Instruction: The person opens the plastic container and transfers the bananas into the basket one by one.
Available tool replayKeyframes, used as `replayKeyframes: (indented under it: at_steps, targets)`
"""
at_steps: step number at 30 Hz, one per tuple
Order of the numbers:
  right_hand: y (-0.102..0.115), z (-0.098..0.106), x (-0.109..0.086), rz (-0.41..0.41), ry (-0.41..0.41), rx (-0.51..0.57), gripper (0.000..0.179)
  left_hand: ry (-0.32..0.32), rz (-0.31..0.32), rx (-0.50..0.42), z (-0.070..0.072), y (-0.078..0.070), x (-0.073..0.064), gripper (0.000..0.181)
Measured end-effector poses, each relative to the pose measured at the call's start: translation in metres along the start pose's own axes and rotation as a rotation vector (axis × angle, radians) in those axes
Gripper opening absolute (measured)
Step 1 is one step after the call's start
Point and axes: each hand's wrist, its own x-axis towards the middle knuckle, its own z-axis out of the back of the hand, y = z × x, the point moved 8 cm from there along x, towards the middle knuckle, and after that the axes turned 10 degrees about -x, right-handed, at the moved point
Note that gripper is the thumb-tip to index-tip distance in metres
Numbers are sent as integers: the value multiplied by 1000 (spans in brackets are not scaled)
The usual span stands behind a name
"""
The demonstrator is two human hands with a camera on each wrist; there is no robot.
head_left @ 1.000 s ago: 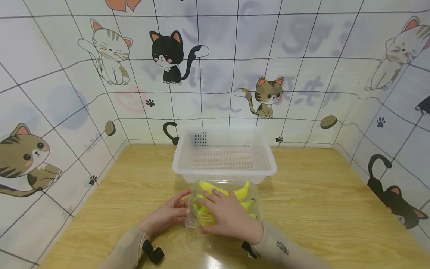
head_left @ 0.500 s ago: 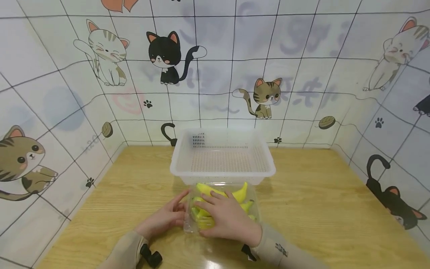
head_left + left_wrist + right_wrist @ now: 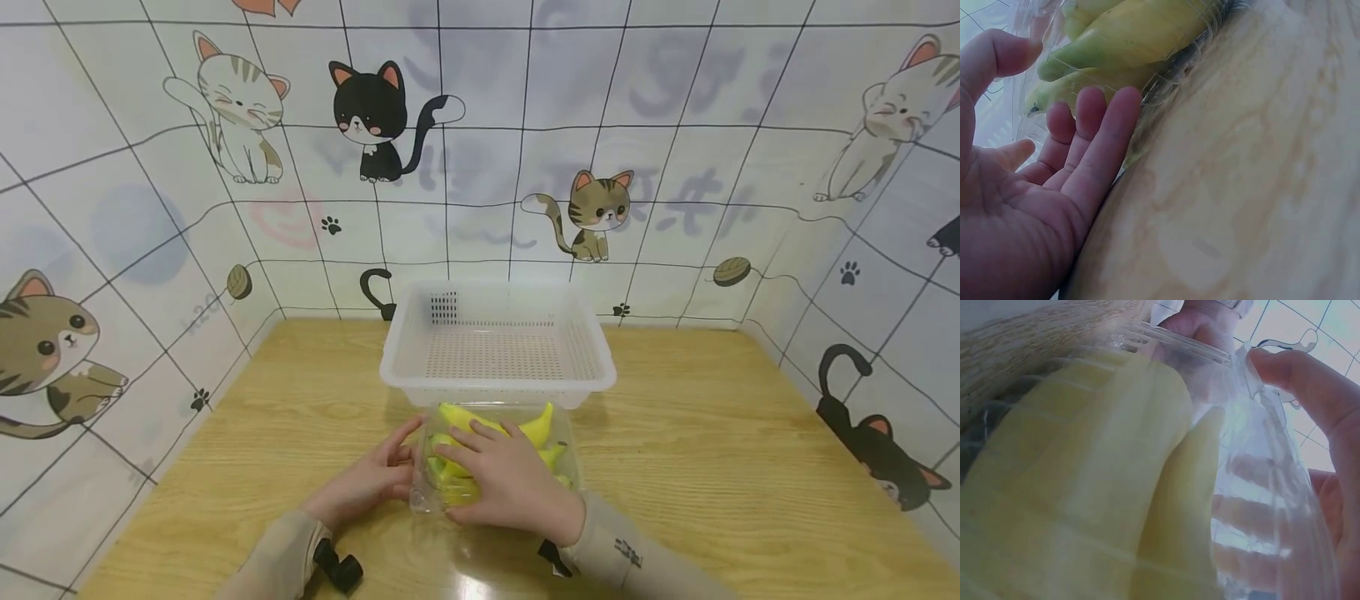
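Note:
A clear plastic clamshell box [image 3: 423,498] with several yellow bananas [image 3: 537,428] inside sits on the table in the head view. My right hand [image 3: 510,482] lies over the top of the box with its fingers spread. In the right wrist view, the fingers of that hand show through the clear plastic, and the thumb [image 3: 1297,372] lies along the near edge. My left hand [image 3: 367,482] is at the box's left side, palm facing it. In the left wrist view, its loosely bent fingers [image 3: 1094,134] lie by the plastic wall, with green-tipped bananas [image 3: 1125,37] behind it.
Behind the box stands a white perforated plastic basket [image 3: 495,354], close to or touching the box's far edge. The wooden table [image 3: 697,433] extends to both sides. A tiled wall covering with cartoon cats [image 3: 480,167] encloses the back and sides.
Both hands and the box stay in nearly the same place. Only a slight shift of the whole head view shows.

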Motion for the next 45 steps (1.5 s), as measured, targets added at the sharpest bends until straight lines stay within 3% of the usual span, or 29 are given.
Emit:
replayKeyframes:
  at_steps: [24,32,45]
  targets:
    - [6,9,-3,43,-84,-64,64,18,-4,-9,-3,-2,-1,83]
    - [8,10,-4,69,-97,-123,63,-8,25,-3,-3,-2,-1,83]
    - [10,13,-5,91,-184,-169,60,11,5,3,-5,-5,-1,85]
